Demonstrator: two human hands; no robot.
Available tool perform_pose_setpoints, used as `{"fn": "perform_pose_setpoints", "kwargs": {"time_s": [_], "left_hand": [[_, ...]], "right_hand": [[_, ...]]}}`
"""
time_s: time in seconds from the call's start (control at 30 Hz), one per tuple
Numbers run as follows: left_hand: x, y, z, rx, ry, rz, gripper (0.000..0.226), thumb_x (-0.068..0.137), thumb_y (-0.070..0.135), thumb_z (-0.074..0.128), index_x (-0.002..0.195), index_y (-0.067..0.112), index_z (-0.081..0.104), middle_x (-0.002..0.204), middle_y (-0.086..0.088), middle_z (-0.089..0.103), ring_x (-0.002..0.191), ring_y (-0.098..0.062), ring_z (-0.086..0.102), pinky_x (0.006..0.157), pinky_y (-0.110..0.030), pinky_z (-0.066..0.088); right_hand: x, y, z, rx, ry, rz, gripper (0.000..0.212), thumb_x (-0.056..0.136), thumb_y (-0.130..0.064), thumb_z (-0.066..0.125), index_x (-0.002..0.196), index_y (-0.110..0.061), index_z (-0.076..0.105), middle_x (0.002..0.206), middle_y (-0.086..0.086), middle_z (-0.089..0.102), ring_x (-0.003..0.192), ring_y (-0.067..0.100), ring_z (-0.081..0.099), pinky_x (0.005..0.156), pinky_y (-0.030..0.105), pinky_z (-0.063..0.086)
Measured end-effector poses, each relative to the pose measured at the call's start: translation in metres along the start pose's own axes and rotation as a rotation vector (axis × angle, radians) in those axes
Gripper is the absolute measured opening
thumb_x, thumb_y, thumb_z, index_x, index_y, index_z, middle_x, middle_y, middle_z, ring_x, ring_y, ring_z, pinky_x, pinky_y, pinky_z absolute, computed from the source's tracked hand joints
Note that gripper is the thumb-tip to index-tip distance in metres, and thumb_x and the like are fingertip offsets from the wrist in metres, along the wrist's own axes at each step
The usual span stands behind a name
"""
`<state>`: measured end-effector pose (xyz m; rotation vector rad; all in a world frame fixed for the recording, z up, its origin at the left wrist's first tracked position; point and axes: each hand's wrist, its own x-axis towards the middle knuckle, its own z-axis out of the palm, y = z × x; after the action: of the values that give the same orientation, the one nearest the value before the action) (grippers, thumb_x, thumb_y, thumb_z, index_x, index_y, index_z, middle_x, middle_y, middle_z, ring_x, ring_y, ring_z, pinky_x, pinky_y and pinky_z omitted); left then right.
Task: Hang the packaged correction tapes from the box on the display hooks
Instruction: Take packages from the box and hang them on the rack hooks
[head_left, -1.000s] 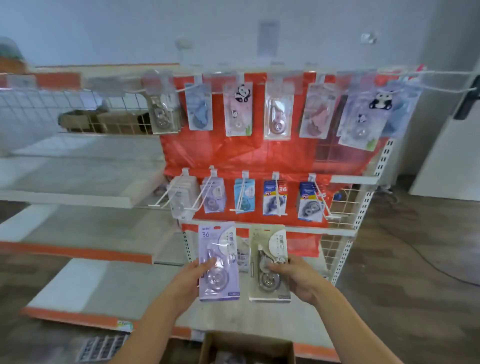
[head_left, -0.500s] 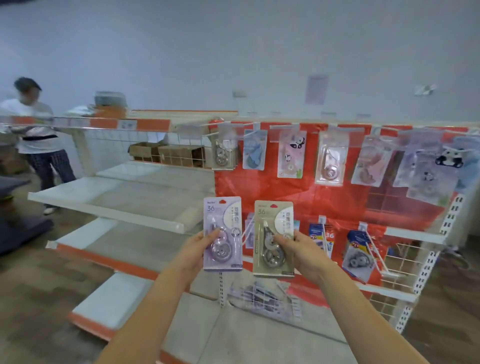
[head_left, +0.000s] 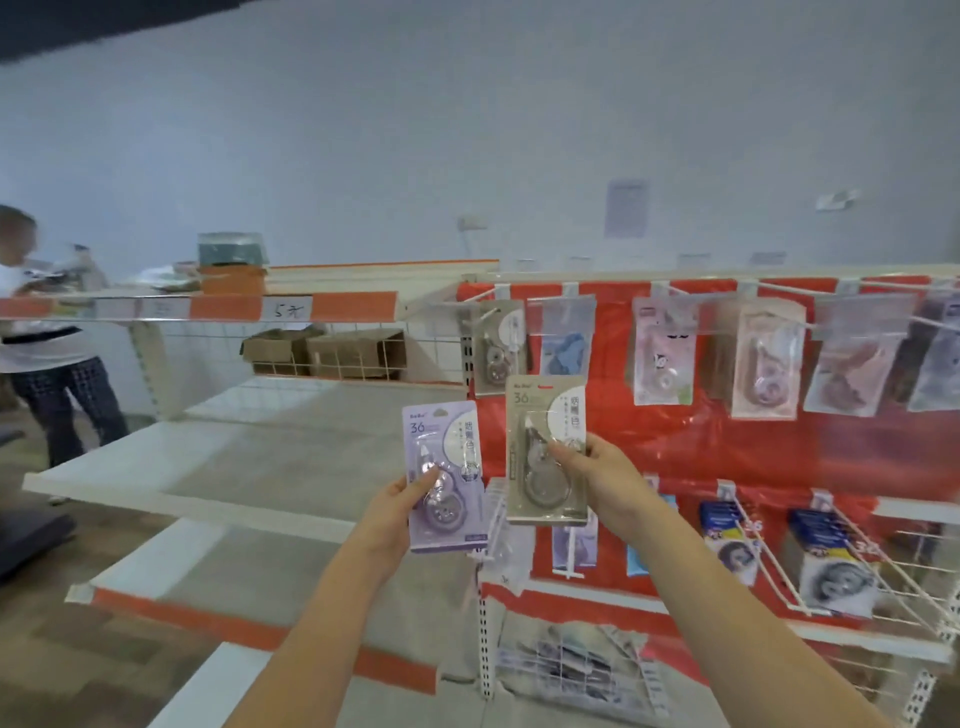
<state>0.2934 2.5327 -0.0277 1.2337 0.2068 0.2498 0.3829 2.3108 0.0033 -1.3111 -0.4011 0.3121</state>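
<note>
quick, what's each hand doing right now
Left hand: closed on the purple pack.
Right hand: closed on the beige pack.

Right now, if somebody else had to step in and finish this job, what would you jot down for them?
Left hand: holding the purple correction tape pack, upright, not yet hung.
Right hand: holding the beige correction tape pack, raised just below the top row of hooks.
Done: several packs already hang on the top row, more on the lower hooks.
Left: hang both held packs. The box is out of view, so I cannot tell how many remain.
</note>
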Motion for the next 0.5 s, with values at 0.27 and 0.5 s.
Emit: {"fn": "perform_pose_setpoints", "kwargs": {"time_s": [0.27, 0.5], "left_hand": [[0.037, 0.008, -0.051, -0.017, -0.046, -0.034, 0.026, 0.089, 0.014, 0.057, 0.111, 0.000, 0.062, 0.093, -0.017, 0.073, 0.075, -0.026, 0.072, 0.065, -0.033, 0.060], [0.045, 0.001, -0.064, -0.022, 0.016, -0.013, 0.032, 0.084, 0.013, 0.061, 0.110, -0.006, 0.060, 0.085, -0.017, 0.073, 0.069, -0.025, 0.072, 0.055, -0.030, 0.057]], "right_hand": [[0.057, -0.009, 0.062, -0.106, 0.055, -0.088, 0.027, 0.086, -0.015, 0.067, 0.113, -0.015, 0.061, 0.104, 0.004, 0.072, 0.093, 0.020, 0.070, 0.082, 0.036, 0.057], [0.088, -0.024, 0.082, -0.176, 0.050, -0.146, 0.018, 0.086, -0.018, 0.068, 0.103, -0.022, 0.062, 0.106, 0.005, 0.071, 0.095, 0.021, 0.069, 0.085, 0.040, 0.057]]}}
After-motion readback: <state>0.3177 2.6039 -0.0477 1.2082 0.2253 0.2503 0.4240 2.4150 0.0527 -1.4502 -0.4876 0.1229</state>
